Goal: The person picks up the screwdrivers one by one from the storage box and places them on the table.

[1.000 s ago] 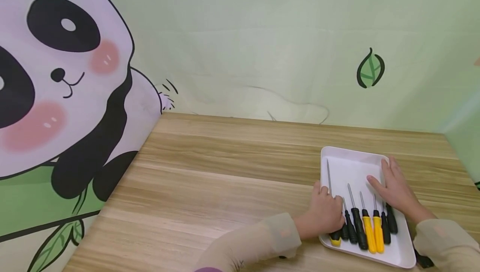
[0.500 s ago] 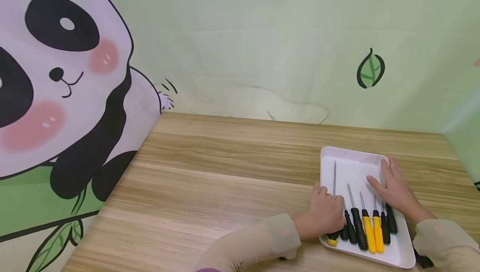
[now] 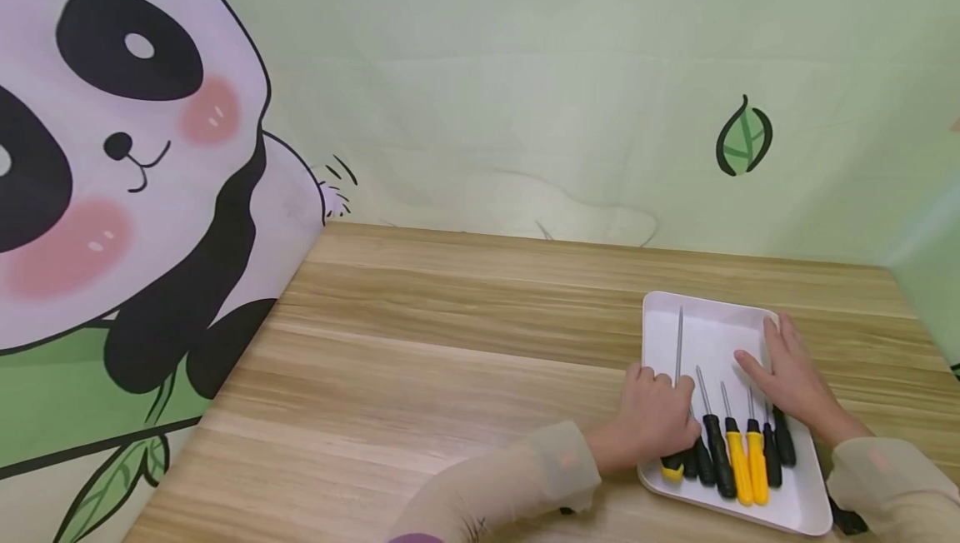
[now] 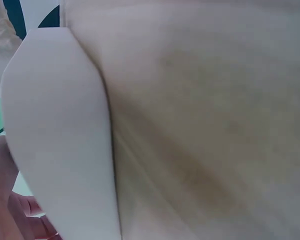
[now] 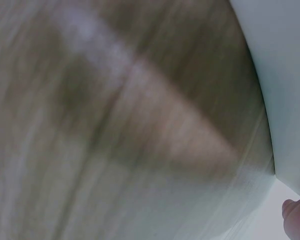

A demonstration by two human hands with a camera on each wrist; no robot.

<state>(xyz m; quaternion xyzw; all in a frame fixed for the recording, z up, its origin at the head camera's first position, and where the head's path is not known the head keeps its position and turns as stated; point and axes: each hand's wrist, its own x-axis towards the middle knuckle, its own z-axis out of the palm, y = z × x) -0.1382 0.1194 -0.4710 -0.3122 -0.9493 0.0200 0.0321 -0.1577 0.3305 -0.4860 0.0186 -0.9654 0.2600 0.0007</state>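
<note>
Gripping long screwdriver (image 3: 679,350) in left hand (image 3: 654,418), with fingers curled round it, over left side of tray (image 3: 720,328). Pointing shaft toward far end; showing yellow handle end just near of the hand. Resting right hand (image 3: 791,376) on tray's right rim, with fingers straight and thumb spread inward. Lined up in tray to the right of long screwdriver, with handles near: small black drivers (image 3: 703,464), big black driver (image 3: 718,460), two yellow drivers (image 3: 738,468), then right-end black drivers (image 3: 772,458), partly hidden by right hand. Set at right near part of table (image 3: 465,310). Can't identify dark object (image 3: 847,520) by right sleeve (image 3: 892,476). Also visible: panda print (image 3: 150,151) at left, leaf print (image 3: 742,141) on far wall. Can't tell grip from wrist views.
</note>
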